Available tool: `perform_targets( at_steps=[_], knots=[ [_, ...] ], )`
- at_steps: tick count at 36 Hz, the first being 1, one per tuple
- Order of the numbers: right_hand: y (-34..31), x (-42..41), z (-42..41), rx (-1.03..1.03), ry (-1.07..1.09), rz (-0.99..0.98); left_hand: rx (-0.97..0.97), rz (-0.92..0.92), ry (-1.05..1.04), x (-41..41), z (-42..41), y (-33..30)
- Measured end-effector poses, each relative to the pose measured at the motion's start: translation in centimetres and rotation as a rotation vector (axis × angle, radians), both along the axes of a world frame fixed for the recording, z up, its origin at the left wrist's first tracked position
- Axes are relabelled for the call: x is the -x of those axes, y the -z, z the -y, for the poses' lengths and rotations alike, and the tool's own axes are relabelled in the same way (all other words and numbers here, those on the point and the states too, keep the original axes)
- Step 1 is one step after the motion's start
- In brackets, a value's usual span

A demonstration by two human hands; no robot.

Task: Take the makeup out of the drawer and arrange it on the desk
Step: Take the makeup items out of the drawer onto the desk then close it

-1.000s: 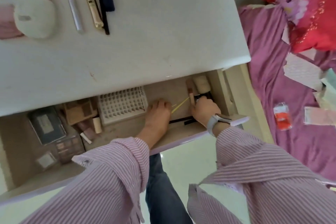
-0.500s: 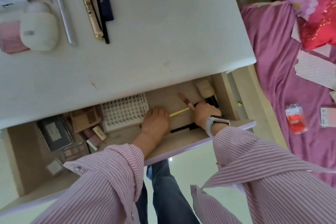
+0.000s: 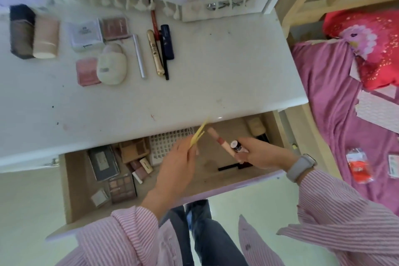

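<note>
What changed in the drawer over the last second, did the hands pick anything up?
Yes. The left hand has lifted the thin yellow stick off the drawer floor. The right hand has raised the pink tube and a small black-capped bottle. The white grid tray and the palettes stayed put.

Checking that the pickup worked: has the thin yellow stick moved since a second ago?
Yes. The yellow stick, then lying low in the drawer, is now lifted in the left hand, its tip up over the desk's front edge.
</note>
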State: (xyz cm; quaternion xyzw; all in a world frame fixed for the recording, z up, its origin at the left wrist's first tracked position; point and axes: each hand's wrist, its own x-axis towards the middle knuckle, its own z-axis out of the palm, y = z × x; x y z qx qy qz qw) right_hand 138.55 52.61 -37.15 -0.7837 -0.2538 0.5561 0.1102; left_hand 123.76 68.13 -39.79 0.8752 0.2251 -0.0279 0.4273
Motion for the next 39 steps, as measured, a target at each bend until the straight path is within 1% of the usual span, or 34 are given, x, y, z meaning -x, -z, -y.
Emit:
perform_targets(
  at_steps=[3,6,8,10,15,19,22,25,28,31,34,36,39],
  knots=[
    [-1.9,-0.8,-2.3,-0.159,0.091,-0.025,0.151,0.050,-0.225,-1.1,-1.7,-2.3],
    [-3.7,-1.7,-5.1,-0.330,0.257,-0.038,0.274,0.009,-0.366,-3.5,-3.9,-3.5],
    [-4.3,-2.5,-7.1,-0.394,0.354,0.025,0.348,-0.019,-0.441,-5.3,-5.3,-4.0],
    [-4.2,-3.6,-8.9,-0.408,0.428,0.126,0.400,-0.009,-0.502,-7.2,-6.5,-4.4],
    [-2.9,-6.2,-12.2,-0.353,0.564,0.303,0.429,0.001,-0.489,-12.1,-7.1,-5.2],
    [-2.0,-7.8,-13.6,-0.316,0.596,0.411,0.447,0.016,-0.438,-15.8,-7.1,-5.2],
    [-2.0,-9.0,-14.1,-0.278,0.552,0.518,0.388,0.003,-0.447,-18.0,-7.4,-5.0],
    [-1.9,-9.9,-14.4,-0.278,0.520,0.527,0.285,0.014,-0.424,-19.2,-7.6,-4.9],
    [-1.6,-10.6,-14.5,-0.271,0.493,0.549,0.243,0.047,-0.378,-19.6,-7.5,-5.8],
    [-1.4,-11.0,-14.4,-0.288,0.494,0.565,0.160,0.119,-0.325,-18.9,-7.4,-6.4],
    [-1.2,-11.4,-14.4,-0.310,0.518,0.607,0.049,0.158,-0.214,-17.3,-7.4,-5.6],
    [-1.3,-11.8,-14.4,-0.327,0.541,0.622,-0.085,0.164,-0.100,-16.0,-7.2,-4.2],
    [-1.5,-12.0,-14.6,-0.363,0.571,0.577,-0.282,0.127,0.059,-14.6,-6.7,-1.8]
  ],
)
